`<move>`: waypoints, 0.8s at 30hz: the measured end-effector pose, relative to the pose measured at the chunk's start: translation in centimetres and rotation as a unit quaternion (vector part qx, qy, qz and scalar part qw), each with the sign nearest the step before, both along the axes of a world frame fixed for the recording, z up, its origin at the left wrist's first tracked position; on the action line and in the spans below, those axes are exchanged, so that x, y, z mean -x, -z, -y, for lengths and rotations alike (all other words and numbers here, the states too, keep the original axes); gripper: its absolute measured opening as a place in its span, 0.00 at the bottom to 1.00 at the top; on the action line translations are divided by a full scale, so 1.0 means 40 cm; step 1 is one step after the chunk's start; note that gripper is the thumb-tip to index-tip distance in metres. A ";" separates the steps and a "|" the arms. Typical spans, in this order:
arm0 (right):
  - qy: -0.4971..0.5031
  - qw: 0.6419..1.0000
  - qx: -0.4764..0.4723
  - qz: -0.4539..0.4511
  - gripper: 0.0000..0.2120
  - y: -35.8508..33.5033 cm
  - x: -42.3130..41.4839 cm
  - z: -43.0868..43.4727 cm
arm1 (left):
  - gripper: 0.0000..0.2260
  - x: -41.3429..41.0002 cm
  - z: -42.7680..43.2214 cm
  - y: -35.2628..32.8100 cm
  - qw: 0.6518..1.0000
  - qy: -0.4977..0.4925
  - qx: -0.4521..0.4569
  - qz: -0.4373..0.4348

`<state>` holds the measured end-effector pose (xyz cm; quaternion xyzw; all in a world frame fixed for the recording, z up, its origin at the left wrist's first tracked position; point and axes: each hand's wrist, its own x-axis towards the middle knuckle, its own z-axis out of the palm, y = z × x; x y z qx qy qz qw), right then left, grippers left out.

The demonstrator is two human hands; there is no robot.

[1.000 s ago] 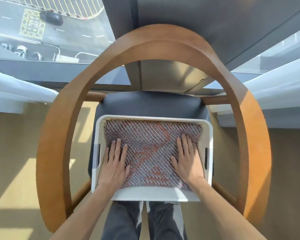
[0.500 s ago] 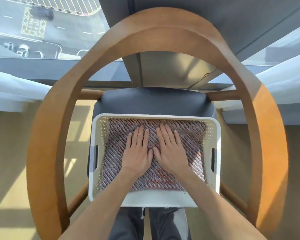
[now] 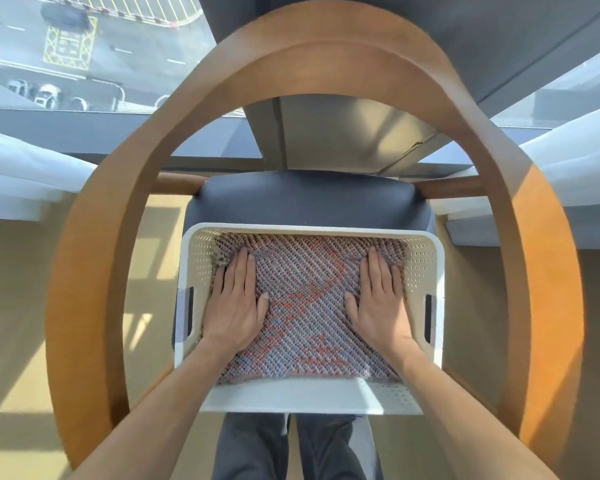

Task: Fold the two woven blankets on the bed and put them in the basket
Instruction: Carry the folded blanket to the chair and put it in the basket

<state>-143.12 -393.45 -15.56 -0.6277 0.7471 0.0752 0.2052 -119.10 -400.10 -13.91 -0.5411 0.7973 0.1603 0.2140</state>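
The woven blanket [image 3: 305, 306] is lying folded and flat inside the basket [image 3: 426, 265], filling nearly the whole floor of it, grey-lilac weave with a coral-red pattern running through the middle. Only the top layer is showing, so I cannot tell from here whether a second blanket is sitting underneath.

The left hand [image 3: 234, 303] is pressing palm-down on the left side of the blanket, close against the perforated wall, and the right hand [image 3: 381, 303] is doing the same on the right side. Both sets of fingers [image 3: 243, 268] are stretched out flat and held together, thumbs angling inward, gripping nothing, just lying open on the cloth. The two hands are sitting well apart, with the red pattern showing between them.

The basket is white, dotted with small holes, with a slot handle cut into each short side, and it is resting on the dark padded seat [image 3: 309, 199] of a chair. The curved wooden armrest [image 3: 326, 60] of that chair is looping right around the basket. The person is standing at the near edge of the seat, dark trousers [image 3: 291, 445] just visible below the basket. White curtains [image 3: 32, 171] are hanging on either side, and a window [image 3: 84, 46] beyond is looking down onto a street.
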 end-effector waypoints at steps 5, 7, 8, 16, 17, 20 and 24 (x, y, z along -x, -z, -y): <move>-0.015 1.000 0.006 0.019 0.31 -0.005 -0.035 -0.072 | 0.31 -0.024 -0.074 -0.035 0.997 0.021 0.020 -0.067; -0.042 0.998 -0.011 0.048 0.31 0.005 -0.037 -0.109 | 0.31 -0.045 -0.102 -0.031 0.996 0.056 -0.005 -0.062; -0.053 0.997 -0.029 0.045 0.31 0.014 -0.034 -0.115 | 0.31 -0.052 -0.106 -0.022 0.997 0.068 -0.015 -0.045; -0.067 0.991 -0.114 -0.005 0.33 -0.033 -0.046 -0.078 | 0.32 -0.028 -0.086 -0.033 0.993 0.072 -0.077 0.050; -0.068 0.989 -0.129 -0.018 0.32 -0.059 -0.049 -0.068 | 0.31 -0.020 -0.082 -0.056 0.993 0.060 -0.090 0.042; -0.030 0.988 -0.150 0.034 0.26 -0.172 -0.059 -0.032 | 0.26 0.005 -0.069 -0.156 0.986 -0.019 -0.165 -0.012; 0.092 0.970 -0.146 0.174 0.20 -0.361 -0.041 -0.022 | 0.13 0.015 -0.062 -0.319 0.965 -0.125 -0.206 -0.108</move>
